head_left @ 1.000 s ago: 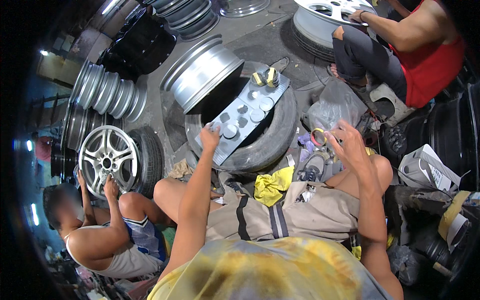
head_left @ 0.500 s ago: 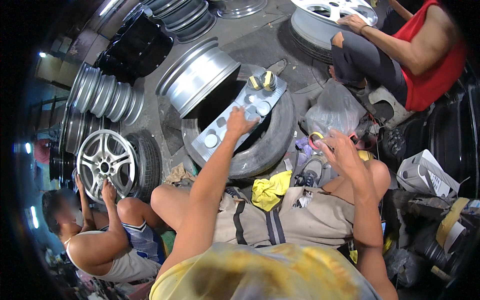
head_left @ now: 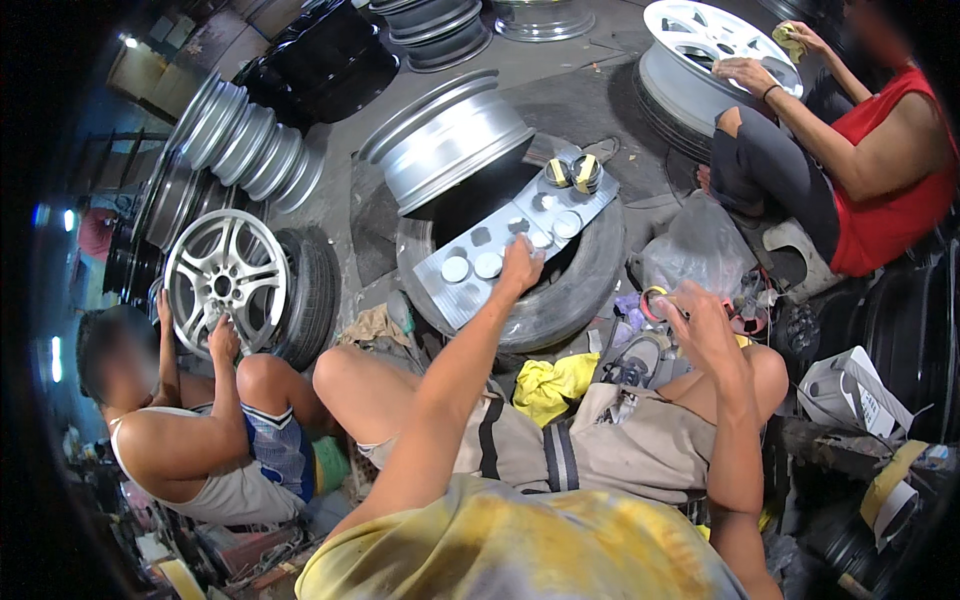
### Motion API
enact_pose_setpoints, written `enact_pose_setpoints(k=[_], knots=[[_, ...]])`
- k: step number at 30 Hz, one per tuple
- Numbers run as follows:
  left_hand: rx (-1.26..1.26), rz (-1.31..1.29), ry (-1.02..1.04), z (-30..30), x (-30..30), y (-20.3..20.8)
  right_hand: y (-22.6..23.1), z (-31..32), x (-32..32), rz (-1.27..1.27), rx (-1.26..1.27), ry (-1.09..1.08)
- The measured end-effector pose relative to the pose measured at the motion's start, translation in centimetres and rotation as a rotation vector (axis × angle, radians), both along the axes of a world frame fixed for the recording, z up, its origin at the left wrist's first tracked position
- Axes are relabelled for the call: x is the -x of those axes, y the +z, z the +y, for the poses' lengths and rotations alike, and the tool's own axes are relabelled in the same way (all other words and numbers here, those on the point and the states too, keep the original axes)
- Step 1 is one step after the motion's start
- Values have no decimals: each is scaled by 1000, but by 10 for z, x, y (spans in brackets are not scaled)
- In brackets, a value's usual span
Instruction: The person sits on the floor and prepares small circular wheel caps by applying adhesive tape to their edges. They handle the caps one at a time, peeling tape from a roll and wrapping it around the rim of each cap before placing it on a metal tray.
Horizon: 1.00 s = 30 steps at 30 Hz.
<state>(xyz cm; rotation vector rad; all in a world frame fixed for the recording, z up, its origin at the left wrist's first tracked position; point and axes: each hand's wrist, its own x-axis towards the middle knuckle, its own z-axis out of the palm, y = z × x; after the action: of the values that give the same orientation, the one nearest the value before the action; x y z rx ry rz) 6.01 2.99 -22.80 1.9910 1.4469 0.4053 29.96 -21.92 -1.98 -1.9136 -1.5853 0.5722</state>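
My left hand [head_left: 521, 268] reaches over a long silver-grey board [head_left: 467, 308] laid across a tyre [head_left: 545, 332]. Its fingers are drawn together at the board, beside a pale round disc [head_left: 540, 240]; anything between them is hidden. More discs [head_left: 455, 269] sit on the board, along with dark patches [head_left: 481, 237]. Two round black pieces with yellow strips [head_left: 572, 174] stand at its far end. Above my right knee, my right hand [head_left: 708, 332] is curled, thumb and fingers at a thin yellow-orange ring like a roll of tape [head_left: 655, 302].
A silver rim [head_left: 450, 140] leans on the tyre. At left a person holds a spoked wheel [head_left: 222, 285]; at far right a person in red wipes a white wheel [head_left: 690, 75]. A yellow cloth [head_left: 550, 385], a plastic bag [head_left: 695, 245] and a white box [head_left: 850, 392] lie near me.
The whole view has shifted, with most things lower or further right. My left hand has drawn its spread fingers together nearer the board's close edge. My right hand keeps its curled pose by the ring.
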Motion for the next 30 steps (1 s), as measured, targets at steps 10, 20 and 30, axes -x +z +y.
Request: enact_pose_setpoints(k=[10,20,30], knots=[[1010,-1370,420,-110,-46,142,16,42,85,-35,-405,17],[1205,-1637,391,-115,30,204,10,57,179,-89,-639,-43],[1222,-1991,287,-110,57,134,-2,76,192,14,-527,38]])
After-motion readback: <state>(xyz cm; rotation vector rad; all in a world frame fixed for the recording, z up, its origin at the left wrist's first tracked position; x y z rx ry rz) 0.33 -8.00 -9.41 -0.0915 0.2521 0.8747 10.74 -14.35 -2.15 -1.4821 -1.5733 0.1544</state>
